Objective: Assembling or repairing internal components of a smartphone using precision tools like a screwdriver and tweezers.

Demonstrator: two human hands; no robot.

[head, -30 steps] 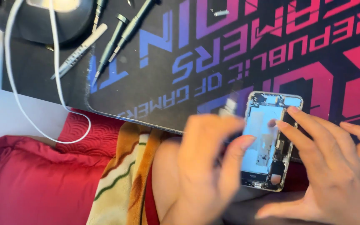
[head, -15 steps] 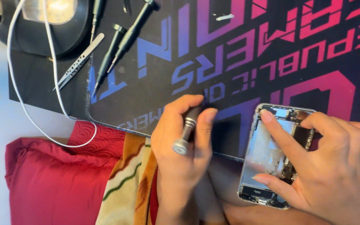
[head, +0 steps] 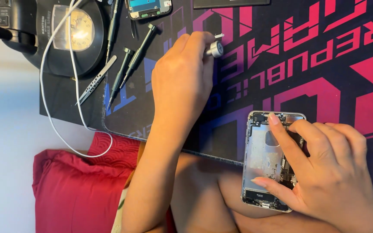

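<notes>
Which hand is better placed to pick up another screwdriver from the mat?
Left, probably. The left hand reaches up the mat, close to the screwdrivers, though its fingers hold a small silver-capped tool. The right hand steadies the opened phone.

A big mat point(head: 324, 64) lies on the bench point(head: 5, 142) and covers most of it. Near the mat's left edge lie two screwdrivers point(head: 132, 56) side by side, with the tweezers point(head: 96, 80) just left of them. Behind these, at the bench's far left corner, sits a lamp base point(head: 65, 39), and a cable point(head: 61, 125) runs from it toward the near edge. A small phone point(head: 148, 7) lies at the mat's far edge. The left hand point(head: 182, 82) is over the middle of the mat with a screwdriver top point(head: 215, 48) in its fingers. At the mat's near edge, to the right, the opened phone point(head: 266, 166) rests under the right hand point(head: 329, 172). A cushion point(head: 78, 190) lies below the bench's near edge, on the left.
</notes>
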